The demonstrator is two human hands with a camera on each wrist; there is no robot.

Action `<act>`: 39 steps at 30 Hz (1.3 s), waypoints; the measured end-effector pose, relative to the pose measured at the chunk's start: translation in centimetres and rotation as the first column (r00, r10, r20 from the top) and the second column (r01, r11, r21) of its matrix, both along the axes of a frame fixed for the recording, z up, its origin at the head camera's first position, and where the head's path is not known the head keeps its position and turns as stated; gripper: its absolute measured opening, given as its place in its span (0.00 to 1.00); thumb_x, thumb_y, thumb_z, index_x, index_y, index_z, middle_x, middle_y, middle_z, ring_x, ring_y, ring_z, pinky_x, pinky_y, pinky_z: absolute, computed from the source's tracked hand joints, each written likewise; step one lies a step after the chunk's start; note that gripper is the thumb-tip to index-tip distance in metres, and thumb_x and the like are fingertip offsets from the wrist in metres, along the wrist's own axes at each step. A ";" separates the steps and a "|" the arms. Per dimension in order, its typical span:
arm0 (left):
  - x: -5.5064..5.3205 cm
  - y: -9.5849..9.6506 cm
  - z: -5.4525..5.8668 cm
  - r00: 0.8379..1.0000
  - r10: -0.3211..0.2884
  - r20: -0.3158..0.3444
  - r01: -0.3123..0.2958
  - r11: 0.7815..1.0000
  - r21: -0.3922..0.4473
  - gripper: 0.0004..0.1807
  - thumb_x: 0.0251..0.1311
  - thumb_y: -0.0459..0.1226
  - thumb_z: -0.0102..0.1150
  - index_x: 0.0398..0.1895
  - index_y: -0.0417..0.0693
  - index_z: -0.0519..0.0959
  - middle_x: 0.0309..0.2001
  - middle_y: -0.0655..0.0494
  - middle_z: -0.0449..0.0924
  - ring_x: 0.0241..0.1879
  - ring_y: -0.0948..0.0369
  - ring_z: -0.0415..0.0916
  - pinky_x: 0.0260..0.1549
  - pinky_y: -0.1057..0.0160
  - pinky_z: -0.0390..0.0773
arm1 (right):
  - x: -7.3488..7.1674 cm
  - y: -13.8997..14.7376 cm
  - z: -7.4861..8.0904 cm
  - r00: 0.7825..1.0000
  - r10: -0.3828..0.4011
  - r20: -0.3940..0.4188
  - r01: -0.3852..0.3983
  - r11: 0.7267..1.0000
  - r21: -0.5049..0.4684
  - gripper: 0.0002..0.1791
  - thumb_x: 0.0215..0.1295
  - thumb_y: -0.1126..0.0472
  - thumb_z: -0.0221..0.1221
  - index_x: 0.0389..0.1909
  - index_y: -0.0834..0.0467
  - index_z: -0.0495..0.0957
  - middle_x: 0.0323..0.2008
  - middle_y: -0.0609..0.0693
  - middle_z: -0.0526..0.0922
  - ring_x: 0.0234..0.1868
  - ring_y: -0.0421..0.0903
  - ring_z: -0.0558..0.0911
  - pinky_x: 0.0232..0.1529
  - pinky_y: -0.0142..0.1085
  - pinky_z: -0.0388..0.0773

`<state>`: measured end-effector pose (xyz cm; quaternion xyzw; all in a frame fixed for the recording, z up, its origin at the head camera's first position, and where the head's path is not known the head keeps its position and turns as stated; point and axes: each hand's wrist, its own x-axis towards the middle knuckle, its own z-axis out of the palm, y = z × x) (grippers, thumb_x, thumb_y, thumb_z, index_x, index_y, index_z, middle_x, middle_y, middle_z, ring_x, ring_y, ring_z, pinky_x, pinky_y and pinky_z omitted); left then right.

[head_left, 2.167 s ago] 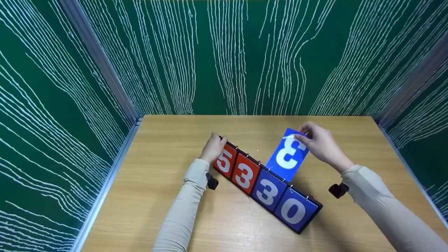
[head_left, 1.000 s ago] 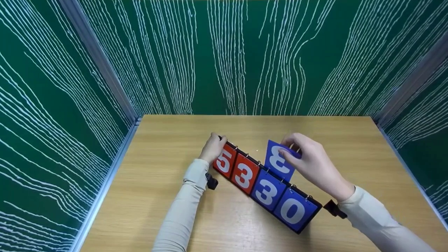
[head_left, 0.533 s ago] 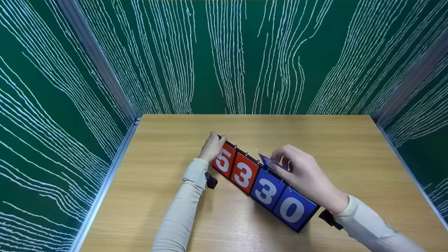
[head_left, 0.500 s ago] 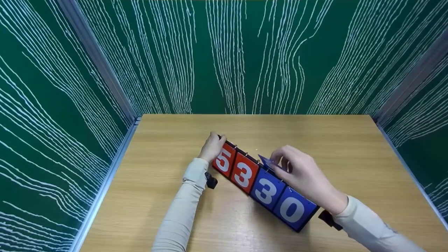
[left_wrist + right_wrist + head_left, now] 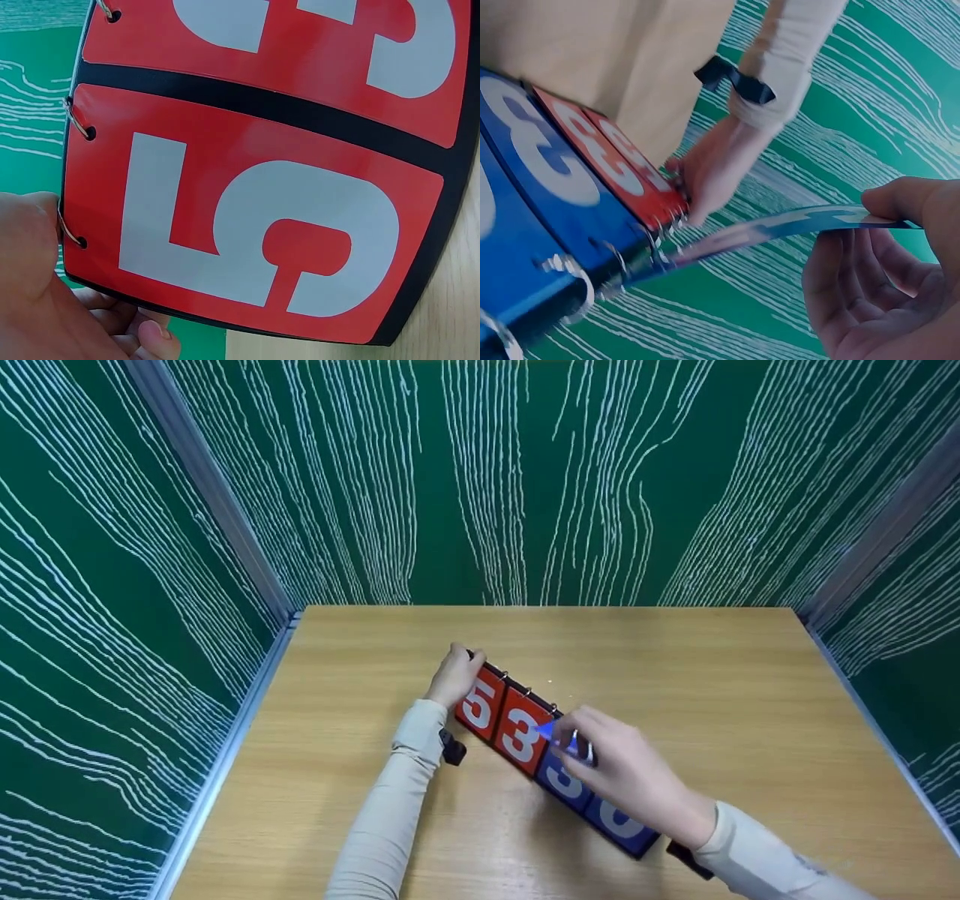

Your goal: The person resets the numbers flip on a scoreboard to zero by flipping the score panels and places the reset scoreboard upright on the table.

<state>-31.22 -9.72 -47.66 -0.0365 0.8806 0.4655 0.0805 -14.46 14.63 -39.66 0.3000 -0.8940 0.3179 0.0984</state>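
Observation:
A flip scoreboard [image 5: 225, 100] leans on the table with a black backing and metal rings along its top edge. It shows a red 5 card [image 5: 478, 703], a red 3 card [image 5: 521, 735], a blue 3 card [image 5: 561, 780] and a blue 0 card [image 5: 619, 819]. My left hand [image 5: 455, 675] grips the board's upper left corner. Between thumb and fingers, my right hand [image 5: 619, 765] pinches a blue number card [image 5: 795, 217], which bends up from the rings. In the head view that hand covers much of the blue half.
The wooden table [image 5: 360, 660] extends around the scoreboard. Green walls [image 5: 465, 510] with wavy white lines rise behind and on both sides, with grey posts [image 5: 217, 487] at the corners. Each wrist carries a small black camera [image 5: 452, 748].
My right hand has brought the blue card from behind the board up over its top edge, moving toward me and a little left. The left hand has kept its grip in place.

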 end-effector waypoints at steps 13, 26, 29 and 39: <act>-0.1 0.1 0.2 1.000 -0.001 -0.009 0.001 1.000 -0.003 0.36 0.77 0.52 0.39 0.74 0.32 0.55 0.64 0.39 0.71 0.62 0.51 0.70 0.69 0.52 0.67 | 1.4 -2.2 -5.6 0.999 0.025 -0.039 -0.015 0.971 0.238 0.10 0.62 0.54 0.69 0.42 0.47 0.80 0.38 0.39 0.81 0.36 0.34 0.80 0.35 0.29 0.80; 0.1 0.1 0.1 0.999 -0.001 -0.032 0.000 1.000 -0.017 0.29 0.77 0.51 0.38 0.63 0.34 0.63 0.47 0.44 0.72 0.48 0.53 0.70 0.58 0.54 0.71 | 1.0 -1.8 -10.8 0.955 0.161 -0.248 -0.047 0.912 0.408 0.12 0.62 0.54 0.71 0.39 0.50 0.77 0.36 0.44 0.82 0.36 0.41 0.80 0.36 0.35 0.82; 0.2 0.1 0.0 1.000 0.003 -0.014 -0.003 1.000 -0.012 0.29 0.77 0.52 0.38 0.65 0.35 0.62 0.50 0.44 0.72 0.49 0.53 0.71 0.59 0.53 0.72 | 0.9 -1.6 -11.7 0.930 0.188 -0.317 -0.019 0.884 0.468 0.12 0.61 0.55 0.70 0.40 0.52 0.77 0.36 0.45 0.82 0.37 0.42 0.82 0.36 0.35 0.83; 0.2 0.2 0.0 1.000 0.018 0.009 -0.018 1.000 0.013 0.32 0.77 0.52 0.39 0.70 0.35 0.59 0.57 0.42 0.72 0.56 0.52 0.71 0.64 0.53 0.70 | 0.4 -0.8 -13.6 0.891 0.261 -0.373 0.066 0.737 0.673 0.20 0.56 0.64 0.71 0.49 0.53 0.78 0.42 0.49 0.81 0.42 0.46 0.81 0.42 0.38 0.83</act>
